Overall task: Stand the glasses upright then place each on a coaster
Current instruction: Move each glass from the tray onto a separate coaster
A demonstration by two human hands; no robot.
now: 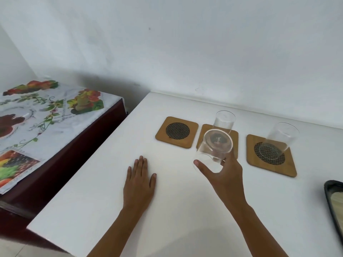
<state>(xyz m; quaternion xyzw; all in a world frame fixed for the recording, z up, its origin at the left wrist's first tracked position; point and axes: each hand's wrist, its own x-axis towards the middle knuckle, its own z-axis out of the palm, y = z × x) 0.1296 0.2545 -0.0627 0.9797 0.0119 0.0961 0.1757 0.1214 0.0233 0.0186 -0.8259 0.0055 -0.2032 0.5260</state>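
Note:
Three square wooden coasters with dark mesh centres lie in a row on the white table. The left coaster is bare. A clear glass stands upright on the middle coaster. Another clear glass stands on the right coaster. My right hand grips a third clear glass, tilted, its base facing me, raised in front of the middle coaster. My left hand rests flat on the table, fingers spread, holding nothing.
A lower dark-red table with a fruit-print cloth stands to the left, across a gap. A dark tray pokes in at the right edge. The white wall runs right behind the coasters.

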